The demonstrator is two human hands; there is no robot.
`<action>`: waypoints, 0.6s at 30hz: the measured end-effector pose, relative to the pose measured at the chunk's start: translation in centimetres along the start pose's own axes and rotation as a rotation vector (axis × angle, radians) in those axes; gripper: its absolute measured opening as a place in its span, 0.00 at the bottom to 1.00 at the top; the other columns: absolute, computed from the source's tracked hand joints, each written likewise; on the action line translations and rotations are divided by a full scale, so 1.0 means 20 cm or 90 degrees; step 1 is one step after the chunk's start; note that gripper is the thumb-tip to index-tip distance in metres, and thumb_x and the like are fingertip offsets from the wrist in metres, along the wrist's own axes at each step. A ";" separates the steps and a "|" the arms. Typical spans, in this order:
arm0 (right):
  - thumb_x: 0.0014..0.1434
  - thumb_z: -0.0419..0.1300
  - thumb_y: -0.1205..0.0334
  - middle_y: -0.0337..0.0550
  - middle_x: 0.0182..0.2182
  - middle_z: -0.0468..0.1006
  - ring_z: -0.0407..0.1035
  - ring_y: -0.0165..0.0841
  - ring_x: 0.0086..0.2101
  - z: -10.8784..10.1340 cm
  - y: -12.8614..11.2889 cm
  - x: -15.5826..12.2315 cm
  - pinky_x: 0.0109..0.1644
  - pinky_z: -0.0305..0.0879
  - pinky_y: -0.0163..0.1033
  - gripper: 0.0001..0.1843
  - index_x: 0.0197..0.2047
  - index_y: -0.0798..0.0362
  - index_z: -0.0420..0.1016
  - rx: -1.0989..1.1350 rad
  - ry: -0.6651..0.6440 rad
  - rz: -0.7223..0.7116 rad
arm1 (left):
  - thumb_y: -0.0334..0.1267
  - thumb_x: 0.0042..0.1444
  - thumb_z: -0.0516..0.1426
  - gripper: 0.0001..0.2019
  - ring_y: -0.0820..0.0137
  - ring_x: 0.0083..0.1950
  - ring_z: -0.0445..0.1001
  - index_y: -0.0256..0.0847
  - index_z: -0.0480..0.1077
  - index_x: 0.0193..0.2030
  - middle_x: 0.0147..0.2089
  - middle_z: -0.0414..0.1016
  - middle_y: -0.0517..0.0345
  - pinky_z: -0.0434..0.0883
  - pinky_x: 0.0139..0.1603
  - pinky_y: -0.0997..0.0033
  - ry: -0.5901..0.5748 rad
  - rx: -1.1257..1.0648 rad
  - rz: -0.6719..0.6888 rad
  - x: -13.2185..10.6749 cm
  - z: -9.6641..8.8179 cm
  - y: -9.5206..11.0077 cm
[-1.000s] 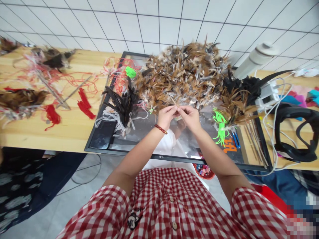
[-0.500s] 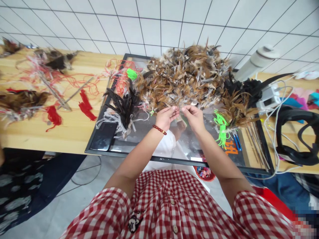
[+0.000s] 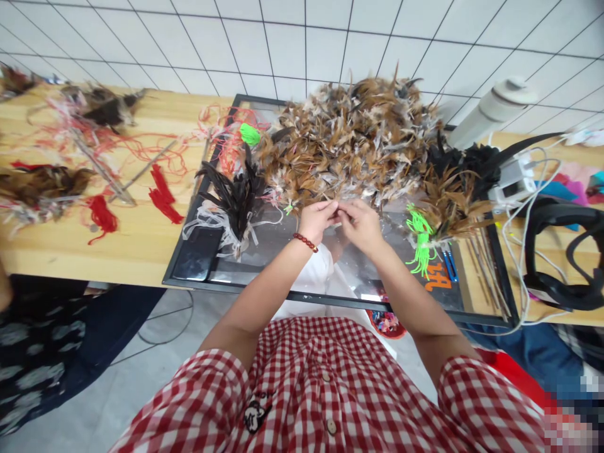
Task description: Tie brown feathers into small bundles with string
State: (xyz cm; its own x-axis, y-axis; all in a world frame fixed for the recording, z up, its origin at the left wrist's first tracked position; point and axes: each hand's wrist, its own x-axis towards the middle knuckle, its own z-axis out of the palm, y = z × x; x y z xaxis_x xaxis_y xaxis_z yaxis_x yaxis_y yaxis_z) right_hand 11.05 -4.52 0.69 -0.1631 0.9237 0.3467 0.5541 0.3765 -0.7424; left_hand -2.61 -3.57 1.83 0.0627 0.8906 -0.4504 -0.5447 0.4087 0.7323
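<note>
My left hand [image 3: 318,220], with a beaded bracelet at the wrist, and my right hand [image 3: 361,223] meet at the fingertips over a dark glossy board [image 3: 283,270]. Both are closed in a pinch; whatever lies between the fingers is too small or hidden to name. Just beyond them rises a large heap of brown feathers [image 3: 349,138]. Left of my hands lies a bunch of black feathers [image 3: 236,195] with whitish strips [image 3: 212,220] at its base. To the right are a bundle of bright green cords [image 3: 419,242] and a spray of brown feathers [image 3: 455,195].
A phone [image 3: 192,257] lies at the board's left corner. Red thread bundles [image 3: 163,195] and thin sticks [image 3: 101,167] are on the wooden table [image 3: 132,251]. At right stand a white bottle [image 3: 493,113], cables and a black headset [image 3: 566,251]. A person sits at the left edge.
My fingertips, slightly apart before, have come together. The right hand has moved a little left and its fingers have curled in more.
</note>
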 end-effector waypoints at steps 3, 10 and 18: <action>0.64 0.61 0.53 0.47 0.38 0.82 0.73 0.39 0.40 -0.03 0.00 0.01 0.50 0.70 0.46 0.14 0.45 0.46 0.86 0.016 0.033 0.000 | 0.31 0.56 0.65 0.06 0.77 0.28 0.76 0.34 0.75 0.29 0.26 0.78 0.59 0.78 0.43 0.71 -0.001 0.004 -0.020 -0.02 0.00 0.04; 0.42 0.76 0.37 0.41 0.33 0.83 0.73 0.33 0.34 -0.09 0.04 0.07 0.44 0.73 0.41 0.27 0.40 0.48 0.87 0.476 -0.087 0.304 | 0.29 0.61 0.61 0.08 0.74 0.26 0.79 0.30 0.76 0.30 0.27 0.80 0.52 0.76 0.32 0.76 -0.180 0.106 -0.161 -0.06 0.01 0.08; 0.34 0.81 0.43 0.36 0.22 0.76 0.66 0.25 0.23 -0.10 0.00 0.08 0.27 0.65 0.32 0.23 0.25 0.50 0.82 0.600 -0.107 0.353 | 0.30 0.61 0.62 0.06 0.74 0.28 0.81 0.30 0.77 0.33 0.29 0.82 0.51 0.77 0.35 0.76 -0.227 0.114 -0.201 -0.06 -0.01 0.08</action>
State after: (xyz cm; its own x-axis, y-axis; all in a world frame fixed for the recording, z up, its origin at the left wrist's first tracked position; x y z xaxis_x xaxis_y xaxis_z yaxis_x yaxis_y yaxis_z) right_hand 12.36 -3.20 2.40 -0.2329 0.9522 -0.1978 -0.2470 -0.2546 -0.9350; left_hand -3.66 -3.97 3.43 0.5000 0.7177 -0.4847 -0.3034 0.6694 0.6782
